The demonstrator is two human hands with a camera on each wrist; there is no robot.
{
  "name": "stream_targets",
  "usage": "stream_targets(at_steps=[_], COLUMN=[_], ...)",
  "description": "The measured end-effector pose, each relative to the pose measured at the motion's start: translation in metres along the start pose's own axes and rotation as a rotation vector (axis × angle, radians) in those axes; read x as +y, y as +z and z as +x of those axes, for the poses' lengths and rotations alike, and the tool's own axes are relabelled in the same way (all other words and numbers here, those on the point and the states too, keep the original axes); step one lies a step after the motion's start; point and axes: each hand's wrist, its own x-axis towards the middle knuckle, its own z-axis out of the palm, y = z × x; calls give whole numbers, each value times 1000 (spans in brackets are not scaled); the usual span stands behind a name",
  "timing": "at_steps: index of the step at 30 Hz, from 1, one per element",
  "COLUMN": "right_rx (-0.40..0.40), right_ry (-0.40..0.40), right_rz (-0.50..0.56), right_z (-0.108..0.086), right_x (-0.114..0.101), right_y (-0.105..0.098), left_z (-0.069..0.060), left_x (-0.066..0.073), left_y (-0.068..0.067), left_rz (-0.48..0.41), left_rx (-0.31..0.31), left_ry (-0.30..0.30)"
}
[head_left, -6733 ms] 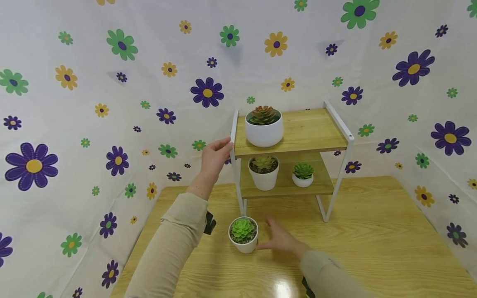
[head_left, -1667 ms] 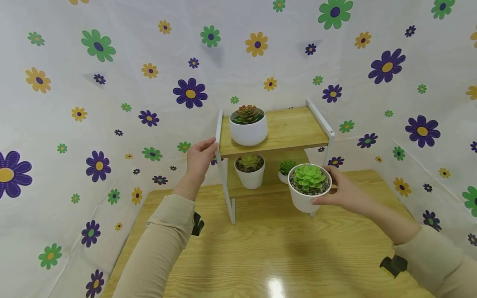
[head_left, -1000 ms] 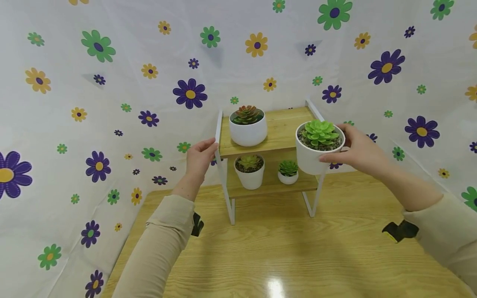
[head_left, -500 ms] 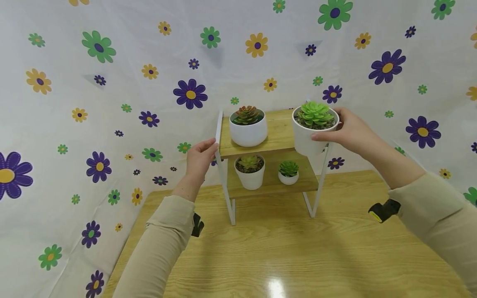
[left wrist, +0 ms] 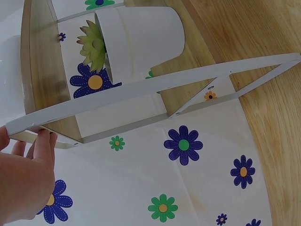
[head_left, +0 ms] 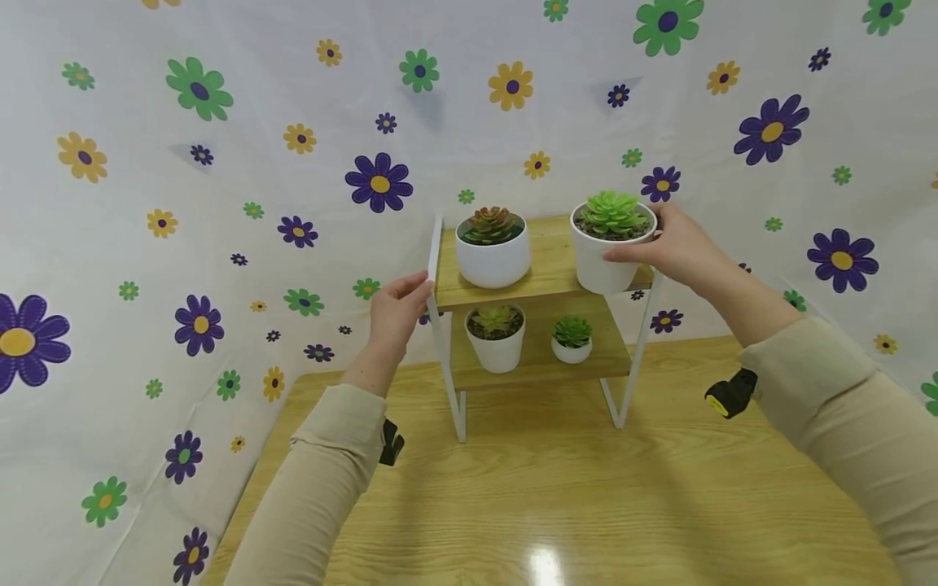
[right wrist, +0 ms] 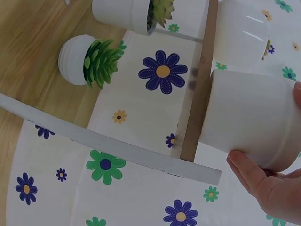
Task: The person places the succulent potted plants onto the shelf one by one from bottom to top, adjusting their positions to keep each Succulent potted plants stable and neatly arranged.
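Note:
My right hand (head_left: 685,254) grips a white pot with a bright green succulent (head_left: 604,268) by its right side, thumb in front. The pot is upright at the right end of the top board of a two-tier plant shelf (head_left: 551,244). In the right wrist view the base of the white pot (right wrist: 251,117) is at the board's edge; I cannot tell whether it fully rests there. My left hand (head_left: 396,316) pinches the shelf's upper left corner; the left wrist view shows fingers around the white frame (left wrist: 136,96). A red-tipped succulent in a round white pot (head_left: 493,260) stands at top left.
On the lower board are a potted succulent (head_left: 500,352) at left and a small green succulent in a white bowl (head_left: 572,352) to its right. The shelf stands on a wooden table (head_left: 513,488). A flower-printed white cloth (head_left: 278,81) surrounds it behind and at the sides.
My right hand took the bright green succulent's pot from the table, raised it in front of the shelf, and moved it over to the top board's right end. My left hand stayed on the frame.

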Motion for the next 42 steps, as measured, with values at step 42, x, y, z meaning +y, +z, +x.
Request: stream_targets(at_steps=[42], right_rx=[26], right_ry=[25], right_rz=[-42], right_z=[39], right_x=[7], right_y=[10], left_z=[-5], left_x=[-1], left_y=[7], left_rz=[21], left_rx=[37], left_ry=[-9])
